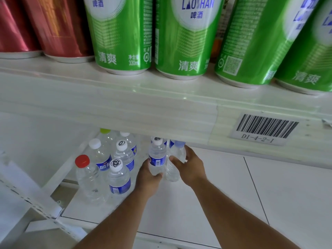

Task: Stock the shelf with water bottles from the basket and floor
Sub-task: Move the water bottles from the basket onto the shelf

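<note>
My left hand (pixel 147 182) grips an upright water bottle (pixel 157 159) with a white scribbled cap and a blue label, down at the low white shelf (pixel 161 203). Right beside it, my right hand (pixel 191 166) grips a second clear bottle (pixel 177 157) with a pale blue cap. The two bottles stand side by side, touching. To the left on the same shelf stand several more water bottles: one with a red cap (pixel 86 177), one with a scribbled white cap (pixel 118 178), others behind with white caps and one green cap (pixel 105 131). No basket is in view.
The upper shelf's front edge (pixel 161 108) hangs over the bottles and hides their tops at the back. It carries green beer cans (pixel 181 38), red cans (pixel 61 27) and a barcode tag (pixel 264 128). White tiled floor (pixel 269 186) lies to the right; a white shelf upright (pixel 32 200) runs at lower left.
</note>
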Available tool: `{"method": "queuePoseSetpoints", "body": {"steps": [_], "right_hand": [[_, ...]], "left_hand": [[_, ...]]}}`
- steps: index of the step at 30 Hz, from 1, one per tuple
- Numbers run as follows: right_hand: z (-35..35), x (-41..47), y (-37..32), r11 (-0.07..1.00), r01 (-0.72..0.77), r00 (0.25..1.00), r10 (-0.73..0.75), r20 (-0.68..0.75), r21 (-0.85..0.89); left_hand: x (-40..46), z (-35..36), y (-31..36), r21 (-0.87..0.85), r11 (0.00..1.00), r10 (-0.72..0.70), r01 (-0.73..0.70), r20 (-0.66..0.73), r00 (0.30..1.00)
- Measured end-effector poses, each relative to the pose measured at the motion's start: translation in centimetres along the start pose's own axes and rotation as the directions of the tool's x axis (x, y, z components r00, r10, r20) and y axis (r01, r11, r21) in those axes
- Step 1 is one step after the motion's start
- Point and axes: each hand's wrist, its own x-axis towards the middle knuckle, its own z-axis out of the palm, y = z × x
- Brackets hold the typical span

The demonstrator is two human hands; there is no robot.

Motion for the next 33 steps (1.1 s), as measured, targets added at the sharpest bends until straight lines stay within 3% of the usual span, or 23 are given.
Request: {"method": "queuePoseSetpoints", "body": {"steps": [4, 8, 11, 14, 18, 22, 27, 33], "right_hand": [[0.0, -0.5, 0.7, 0.999, -0.038, 0.997, 0.039, 0.064, -0.013], [-0.7, -2.2, 0.7, 0.995, -0.084, 0.993, 0.087, 0.084, -0.045], [-1.3, -4.0, 1.0, 0.988, -0.109, 0.992, 0.116, 0.053, -0.11], [-1.8, -7.1, 0.7, 0.978, -0.116, 0.992, 0.122, 0.022, -0.174], [-1.9, -12.5, 0.9, 0.931, -0.104, 0.994, 0.11, -0.002, -0.351], [-1.9, -17.7, 1.8, 0.818, -0.052, 0.998, 0.067, 0.005, -0.574], [-3.1, -24.4, 3.8, 0.701, -0.06, 0.996, 0.085, -0.001, -0.71], [-7.1, -32.6, 8.4, 0.676, -0.2, 0.98, 0.157, -0.126, -0.709]], "left_hand": [[-1.5, 0.0, 0.5, 0.033, 0.999, 0.037, -0.037, -0.005, 0.999], [-3.5, -0.3, 0.4, 0.086, 0.996, -0.031, 0.027, 0.045, 0.998], [-5.7, -1.3, 1.3, 0.198, 0.979, -0.065, 0.036, 0.141, 0.988], [-7.9, -2.5, 2.1, 0.329, 0.942, -0.022, -0.063, 0.249, 0.968], [-10.5, -4.3, 2.7, 0.53, 0.802, 0.059, -0.277, 0.391, 0.918], [-13.6, -5.3, 3.0, 0.645, 0.611, 0.114, -0.46, 0.503, 0.857], [-18.0, -3.7, 3.5, 0.658, 0.477, 0.124, -0.582, 0.606, 0.786], [-24.8, 1.5, 4.7, 0.574, 0.396, 0.132, -0.717, 0.737, 0.663]]}}
